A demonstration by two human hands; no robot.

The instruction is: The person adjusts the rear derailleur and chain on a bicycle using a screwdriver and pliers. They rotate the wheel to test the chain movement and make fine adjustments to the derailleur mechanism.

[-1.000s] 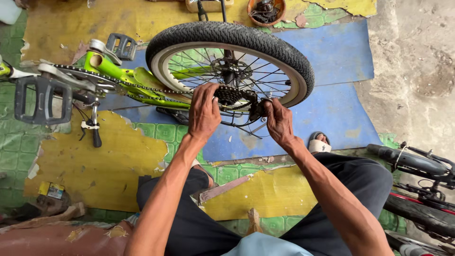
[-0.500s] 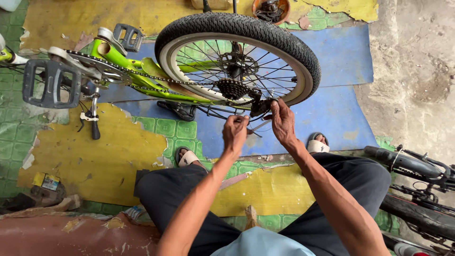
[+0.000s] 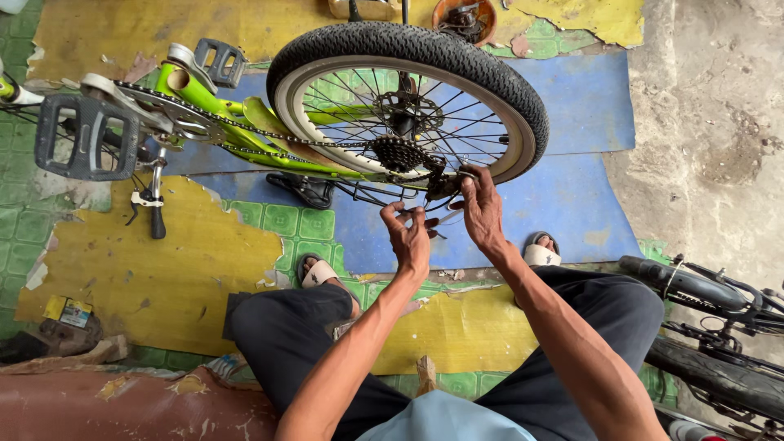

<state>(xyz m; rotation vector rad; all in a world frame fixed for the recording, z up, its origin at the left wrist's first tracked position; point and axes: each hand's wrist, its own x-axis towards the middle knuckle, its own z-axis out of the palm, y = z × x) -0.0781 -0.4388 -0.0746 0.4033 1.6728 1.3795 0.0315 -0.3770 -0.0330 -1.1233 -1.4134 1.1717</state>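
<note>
I watched from the head camera as both hands worked at the rear wheel of a green bicycle that lay turned over on the floor. The right hand sat at about five o'clock of the wheel's hub, its fingers curled closed around the dark derailleur just below the sprocket cluster. The left hand hovered just beside it, toward seven o'clock of the right hand, fingers bent and pinched together near a small dark part; I could not tell whether they actually gripped it. The two hands were near each other but apart.

The chain ran from the sprockets out toward nine o'clock, along the green frame to the crank, where a black pedal stood at the far left and a second pedal sat higher up. The saddle pressed against the floor below the frame. My view showed the person's dark trousers and two sandalled feet, one at seven o'clock of the hands, the other at four o'clock. A second, black bicycle lay at the right edge, well apart from the work
</note>
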